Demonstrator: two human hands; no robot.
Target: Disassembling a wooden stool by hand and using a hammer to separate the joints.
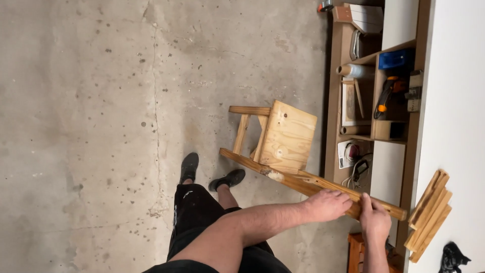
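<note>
**Both hands grip long rail of half-built wooden stool**

Step in hand, as I judge it: holding and steadying the piece. The left hand [328, 205] wraps over the long wooden rail [293, 181] near its close end. The right hand [375, 220] is closed on the same rail just beside it, almost touching. The rail runs away from the hands, down toward the concrete floor [91, 126]. At its far end it carries the square seat panel [288, 136] and short cross pieces [242, 132], well beyond both hands and above the shoes [189, 167].

To the right of the right hand is the white desk [454, 101] with stacked wood slats [429, 215]. The tool shelves [376, 101] sit under it.

Next move calls for firm grip from both hands — the weight hangs at the far end, so the rail could twist or drop.
</note>
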